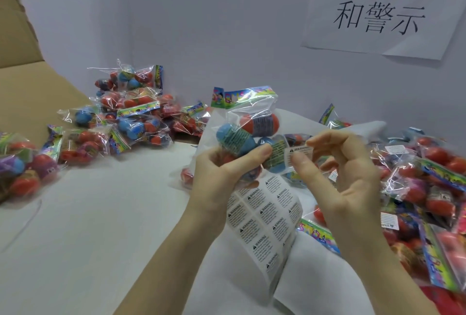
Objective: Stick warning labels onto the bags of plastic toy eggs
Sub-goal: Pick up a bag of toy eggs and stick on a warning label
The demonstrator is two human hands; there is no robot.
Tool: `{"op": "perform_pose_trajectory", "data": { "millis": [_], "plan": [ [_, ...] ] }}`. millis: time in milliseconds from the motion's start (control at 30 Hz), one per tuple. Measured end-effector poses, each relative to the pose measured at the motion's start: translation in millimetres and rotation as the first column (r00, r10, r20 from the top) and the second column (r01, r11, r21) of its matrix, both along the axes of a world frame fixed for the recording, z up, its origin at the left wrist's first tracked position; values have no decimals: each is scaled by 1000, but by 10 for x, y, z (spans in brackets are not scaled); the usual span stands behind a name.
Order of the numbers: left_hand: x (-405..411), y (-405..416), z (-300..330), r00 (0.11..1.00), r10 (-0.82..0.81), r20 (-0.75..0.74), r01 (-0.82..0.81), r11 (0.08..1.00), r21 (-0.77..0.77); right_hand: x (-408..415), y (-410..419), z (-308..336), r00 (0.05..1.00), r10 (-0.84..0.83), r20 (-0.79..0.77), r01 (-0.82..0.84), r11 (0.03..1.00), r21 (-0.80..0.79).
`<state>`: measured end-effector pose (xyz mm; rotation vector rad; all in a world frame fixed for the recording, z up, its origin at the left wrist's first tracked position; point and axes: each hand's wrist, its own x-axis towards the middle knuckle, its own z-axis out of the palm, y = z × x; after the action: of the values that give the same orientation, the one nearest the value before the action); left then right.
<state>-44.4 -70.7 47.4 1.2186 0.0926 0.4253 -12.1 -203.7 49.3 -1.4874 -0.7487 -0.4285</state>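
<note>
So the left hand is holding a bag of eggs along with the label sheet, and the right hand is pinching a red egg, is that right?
Not quite. In the head view the right hand pinches a single warning label, not a red egg. The rest stands: the left hand holds the bag of eggs along with the label sheet.

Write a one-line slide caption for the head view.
Left hand grips a bag of toy eggs and the label sheet while the right hand pinches a warning label against the bag.
</note>
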Motion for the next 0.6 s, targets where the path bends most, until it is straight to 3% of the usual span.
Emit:
{"op": "perform_pose_trajectory", "data": {
  "millis": [233, 600],
  "plan": [
    [-16, -45, 7, 1000, -4, 13, 3, 1000, 29, -4, 26, -22, 985, -127, 120, 145, 978, -149],
    [-15, -39, -7, 999, -5, 34, 2, 994, 113, -2, 33, -30, 955, -208, 210, 252, 944, -214]
  ]
}}
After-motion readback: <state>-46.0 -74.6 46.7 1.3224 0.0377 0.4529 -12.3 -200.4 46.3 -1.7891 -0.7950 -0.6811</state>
